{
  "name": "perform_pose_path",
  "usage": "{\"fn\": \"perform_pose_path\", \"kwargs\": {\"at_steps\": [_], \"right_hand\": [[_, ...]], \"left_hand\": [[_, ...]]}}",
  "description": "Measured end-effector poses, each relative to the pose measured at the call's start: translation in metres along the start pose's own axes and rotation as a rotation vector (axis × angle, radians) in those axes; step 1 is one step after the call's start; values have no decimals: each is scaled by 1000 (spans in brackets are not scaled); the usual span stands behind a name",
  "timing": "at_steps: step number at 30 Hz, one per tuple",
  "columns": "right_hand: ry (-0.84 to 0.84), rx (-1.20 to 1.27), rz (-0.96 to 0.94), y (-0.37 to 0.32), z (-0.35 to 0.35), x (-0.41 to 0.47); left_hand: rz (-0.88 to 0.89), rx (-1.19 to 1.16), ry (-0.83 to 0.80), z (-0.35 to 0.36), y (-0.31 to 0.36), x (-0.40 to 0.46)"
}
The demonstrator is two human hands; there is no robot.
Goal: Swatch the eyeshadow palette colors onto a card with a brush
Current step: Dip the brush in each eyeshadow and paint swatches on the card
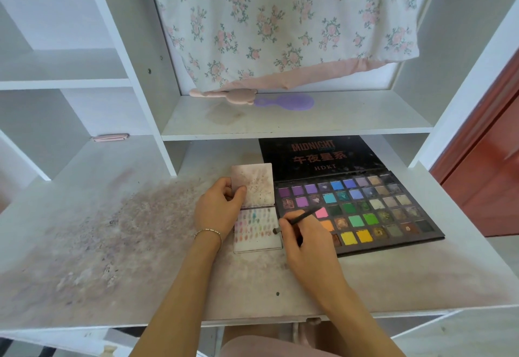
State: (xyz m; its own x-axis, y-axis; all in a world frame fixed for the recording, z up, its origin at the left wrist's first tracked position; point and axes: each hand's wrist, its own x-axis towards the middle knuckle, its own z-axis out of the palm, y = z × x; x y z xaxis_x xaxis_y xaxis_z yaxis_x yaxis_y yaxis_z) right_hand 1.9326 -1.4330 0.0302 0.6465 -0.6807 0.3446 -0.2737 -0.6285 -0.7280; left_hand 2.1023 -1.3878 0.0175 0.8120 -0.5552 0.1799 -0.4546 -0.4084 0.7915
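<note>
Head view looks down on the desk [84, 244], where I sit with the card [257, 240] lying near the middle of the desktop, its right edge just beside the open palette [362, 210] that runs toward the right edge. My left hand [222, 205] pinches the lower left corner of the card's flipped-up cover [254, 184], thumb on top, holding it back from the swatch page. My right hand [304, 240] is curled around the brush [297, 220], gripping it like a pen, with the tip resting at the card's right edge and the handle slanting back over the pink pan. Rows of colour dabs already fill the upper part of the card; the lower part looks bare. I judge the main risk is smearing: my right palm sits close to the fresh dabs, so a careless sweep could drag pigment across neighbouring swatches. If my left pinch slackens, the cover could drop onto the powder. Loose dust already coats the desktop's left half, and more could scatter.
</note>
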Motion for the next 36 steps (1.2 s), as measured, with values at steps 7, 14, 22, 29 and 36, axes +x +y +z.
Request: {"fn": "perform_pose_path", "kwargs": {"at_steps": [7, 14, 22, 29, 36], "right_hand": [[2, 18, 11, 0, -1, -1], [-8, 32, 14, -1, -1, 0], [-11, 50, 4, 1, -1, -1], [179, 239, 47, 0, -8, -3], [237, 400, 196, -1, -8, -1]], "left_hand": [[2, 0, -1, 0, 0, 0], [7, 5, 2, 0, -1, 1], [6, 13, 1, 0, 0, 0], [-5, -8, 1, -2, 3, -1], [-25, -250, -23, -10, 12, -5]]}}
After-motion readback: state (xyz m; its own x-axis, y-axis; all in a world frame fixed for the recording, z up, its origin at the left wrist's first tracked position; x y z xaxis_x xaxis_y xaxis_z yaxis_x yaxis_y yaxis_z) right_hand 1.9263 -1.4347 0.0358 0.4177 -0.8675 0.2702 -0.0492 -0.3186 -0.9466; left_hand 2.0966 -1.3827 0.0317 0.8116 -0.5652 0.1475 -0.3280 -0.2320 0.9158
